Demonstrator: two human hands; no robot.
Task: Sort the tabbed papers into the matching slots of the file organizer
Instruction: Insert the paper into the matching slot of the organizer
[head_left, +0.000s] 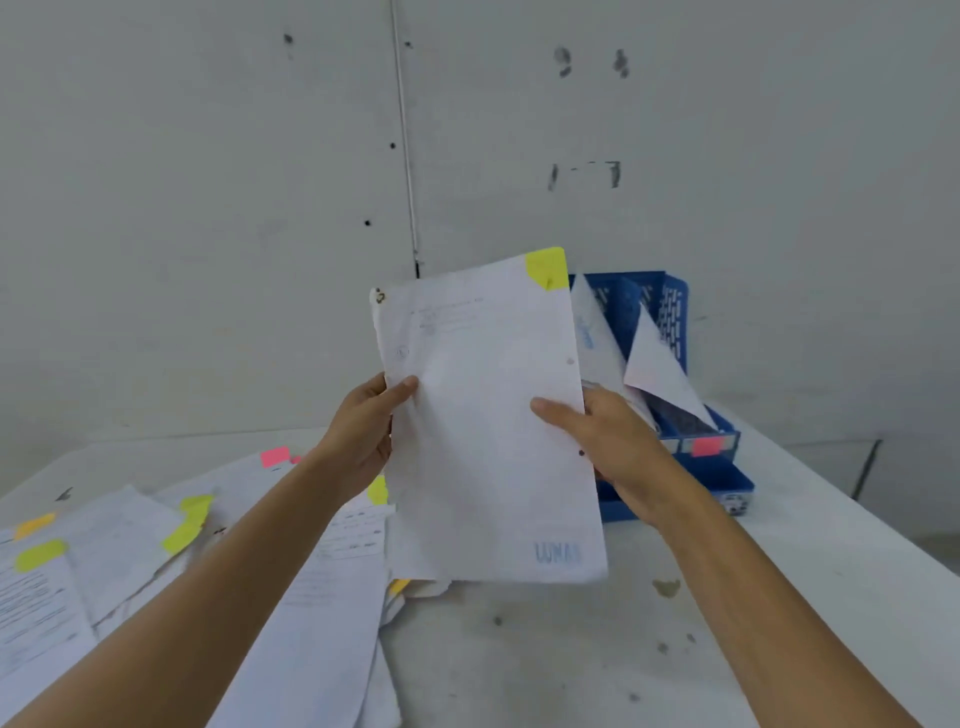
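Scattered tabbed papers (130, 545) with yellow, orange and pink tabs are seen nearest, on the left of the white table (571, 665). Above the table one white paper (488, 441), yellow tab (546, 267) at its top right corner, is held upright between both grips. The left grip (363, 436) is clamped on its left edge, thumb in front, fingers behind. The right grip (613, 441) is clamped on its right edge likewise. Behind the right grip a blue file organizer (675, 312) is set on the table, sheets (654, 369) standing in its slots, a pink label (707, 446) on its front.
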